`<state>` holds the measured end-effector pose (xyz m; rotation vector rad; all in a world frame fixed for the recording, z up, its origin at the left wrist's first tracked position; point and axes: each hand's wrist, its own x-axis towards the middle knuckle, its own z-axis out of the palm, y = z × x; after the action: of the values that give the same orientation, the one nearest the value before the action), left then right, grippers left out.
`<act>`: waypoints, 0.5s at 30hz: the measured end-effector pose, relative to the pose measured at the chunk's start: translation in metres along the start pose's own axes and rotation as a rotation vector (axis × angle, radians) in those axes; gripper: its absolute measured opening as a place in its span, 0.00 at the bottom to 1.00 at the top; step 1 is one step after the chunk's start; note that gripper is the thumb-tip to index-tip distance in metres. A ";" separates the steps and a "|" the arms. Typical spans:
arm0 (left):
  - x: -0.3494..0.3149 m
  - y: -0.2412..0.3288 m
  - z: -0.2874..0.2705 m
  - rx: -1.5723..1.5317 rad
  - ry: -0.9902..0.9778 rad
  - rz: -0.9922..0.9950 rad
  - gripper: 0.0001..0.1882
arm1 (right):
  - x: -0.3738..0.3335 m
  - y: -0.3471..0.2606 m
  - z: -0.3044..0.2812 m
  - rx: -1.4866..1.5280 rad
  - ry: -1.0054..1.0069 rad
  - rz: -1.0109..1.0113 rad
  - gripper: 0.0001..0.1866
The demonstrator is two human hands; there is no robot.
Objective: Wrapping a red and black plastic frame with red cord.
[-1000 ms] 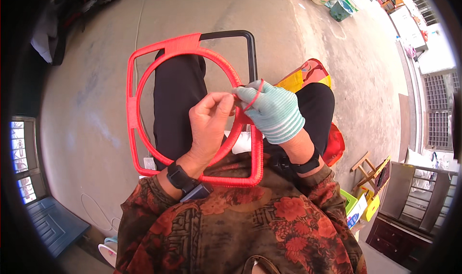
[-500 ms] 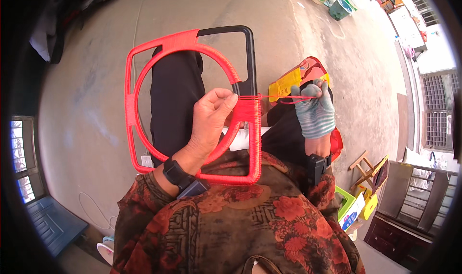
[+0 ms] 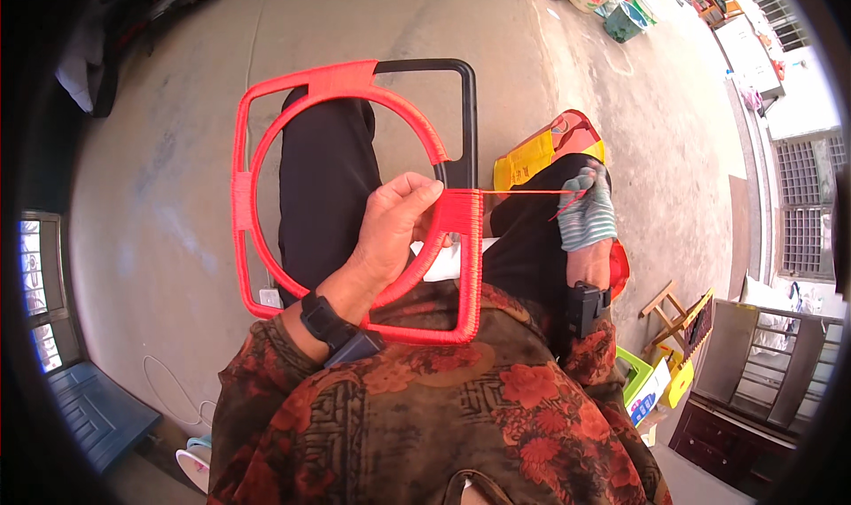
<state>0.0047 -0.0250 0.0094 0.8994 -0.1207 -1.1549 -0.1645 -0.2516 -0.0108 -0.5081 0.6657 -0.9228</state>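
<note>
A black square frame (image 3: 470,106) with a round inner ring rests across my lap. Red cord wrapping (image 3: 341,77) covers most of it, while the far right corner shows bare black. My left hand (image 3: 394,221), ungloved, pinches the inner ring at the right-hand joint, thumb pressed on the edge of the wrapping. From that joint a red cord (image 3: 523,191) runs taut and nearly level to my right hand (image 3: 585,208). That hand wears a striped grey-green glove and its fingers are closed on the cord, with a short loose end hanging below them.
A yellow and red bag (image 3: 527,159) lies beyond my right knee. Buckets (image 3: 626,22) stand at the far right. A small wooden folding stool (image 3: 669,310) and a green box (image 3: 634,372) are at my right side. A blue panel (image 3: 102,421) lies at the lower left.
My right hand has moved slightly nearer and to the right, pulling the looped cord into a single straight line. The frame has shifted a little toward me, my left hand still on it.
</note>
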 end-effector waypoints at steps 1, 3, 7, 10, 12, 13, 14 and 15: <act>-0.002 0.002 0.005 0.012 -0.012 0.017 0.08 | 0.015 -0.008 -0.020 -0.052 -0.050 -0.087 0.08; -0.001 -0.004 0.005 0.076 0.022 0.020 0.07 | 0.033 -0.015 -0.064 -0.045 -0.026 -0.108 0.13; -0.008 -0.015 -0.009 0.099 0.027 0.044 0.07 | 0.024 -0.007 -0.045 -0.178 0.273 -0.173 0.26; -0.010 -0.021 -0.002 0.058 -0.002 -0.023 0.08 | 0.022 -0.017 -0.052 -0.136 0.369 -0.264 0.17; -0.013 -0.024 0.000 0.034 -0.024 -0.042 0.08 | 0.033 -0.025 -0.087 -0.126 0.236 -0.321 0.10; -0.011 -0.023 0.004 0.020 -0.065 -0.057 0.08 | 0.050 -0.036 -0.134 -0.122 0.075 -0.376 0.07; -0.017 -0.018 0.005 -0.029 -0.068 -0.043 0.09 | 0.050 -0.035 -0.137 -0.023 0.261 -0.361 0.06; -0.019 -0.017 -0.001 -0.017 -0.060 -0.024 0.09 | 0.049 -0.034 -0.141 0.072 0.448 -0.337 0.06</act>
<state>-0.0154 -0.0108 0.0044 0.8533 -0.1498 -1.2039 -0.2624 -0.3272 -0.1008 -0.3543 0.9637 -1.3956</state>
